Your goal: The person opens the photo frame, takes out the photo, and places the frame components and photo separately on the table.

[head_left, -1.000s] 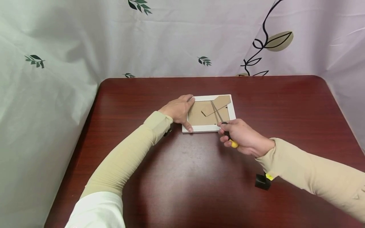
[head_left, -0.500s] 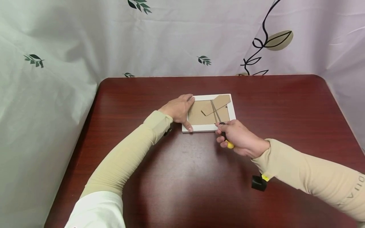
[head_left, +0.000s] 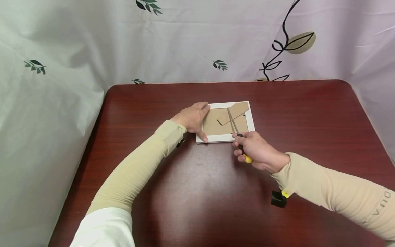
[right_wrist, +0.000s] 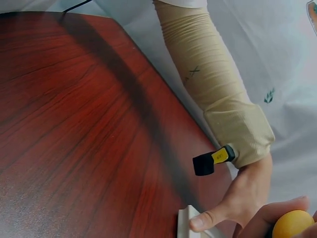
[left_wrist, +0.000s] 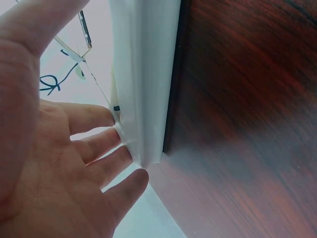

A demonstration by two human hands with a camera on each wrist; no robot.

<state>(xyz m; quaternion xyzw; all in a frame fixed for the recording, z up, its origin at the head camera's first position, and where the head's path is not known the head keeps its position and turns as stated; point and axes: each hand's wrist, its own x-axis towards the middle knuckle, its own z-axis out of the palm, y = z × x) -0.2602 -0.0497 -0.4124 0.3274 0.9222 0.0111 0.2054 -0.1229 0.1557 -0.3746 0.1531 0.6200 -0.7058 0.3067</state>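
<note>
A white picture frame [head_left: 216, 138] lies face down on the table, showing its brown backing board [head_left: 211, 126] and a folded stand flap [head_left: 240, 109]. My left hand [head_left: 190, 118] spans the frame's left end, thumb on the near corner, fingers at the far side. In the left wrist view that hand [left_wrist: 69, 153] has its fingers spread and nearly straight against the white edge [left_wrist: 148, 74]. My right hand [head_left: 258, 147] grips a screwdriver [head_left: 234, 124] by its black and yellow handle. The shaft slants across the backing, its tip at the far inner edge of the frame.
The dark red table [head_left: 197, 192] has rounded far corners, with a pale leaf-patterned cloth [head_left: 185, 41] hanging behind and at the sides. A black wrist camera [head_left: 278, 199] hangs under the right sleeve; another wrist camera [right_wrist: 213, 159] shows on the left arm.
My right hand has shifted slightly left and toward me, swinging the screwdriver's handle left while its tip stays near the far inner edge. The left hand and frame keep their places.
</note>
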